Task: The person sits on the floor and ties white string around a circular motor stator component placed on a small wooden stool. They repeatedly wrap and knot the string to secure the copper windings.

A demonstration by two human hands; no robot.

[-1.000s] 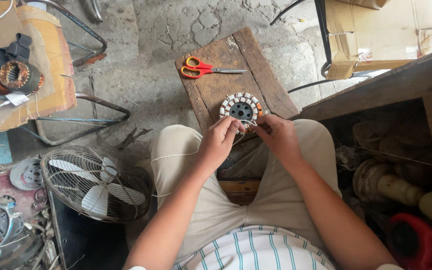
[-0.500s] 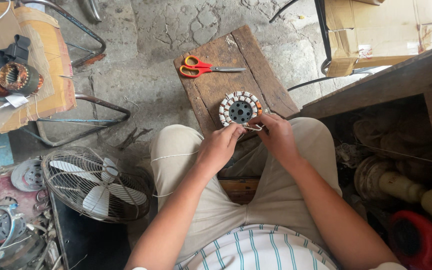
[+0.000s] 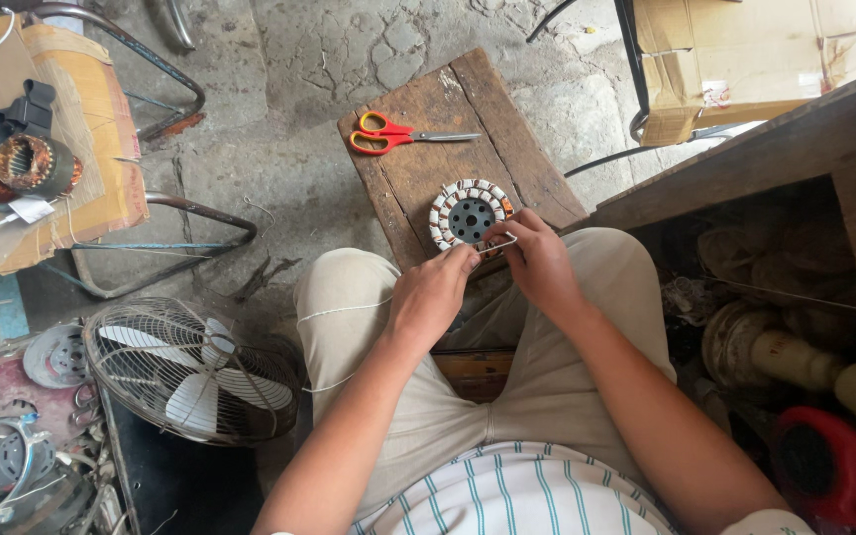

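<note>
— Where's our round copper-wound stator ring (image 3: 470,214)?
— On the small worn wooden table (image 3: 418,178), below the red-and-orange-handled scissors (image 3: 393,134).
— Fingers?
— Our left hand (image 3: 435,295) and right hand (image 3: 539,260) pinch a thin white wire (image 3: 499,244) at its edge.

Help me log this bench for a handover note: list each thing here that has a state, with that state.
Round copper-wound stator: flat on the wooden stool, both hands at its near edge.
Left hand: fingers pinched at the stator rim.
Right hand: pinching a thin strand.
Orange-handled scissors: closed, lying flat.
Grey caged fan: lying tilted on the floor, blades not blurred.
Cardboard box: flaps shut.
</note>
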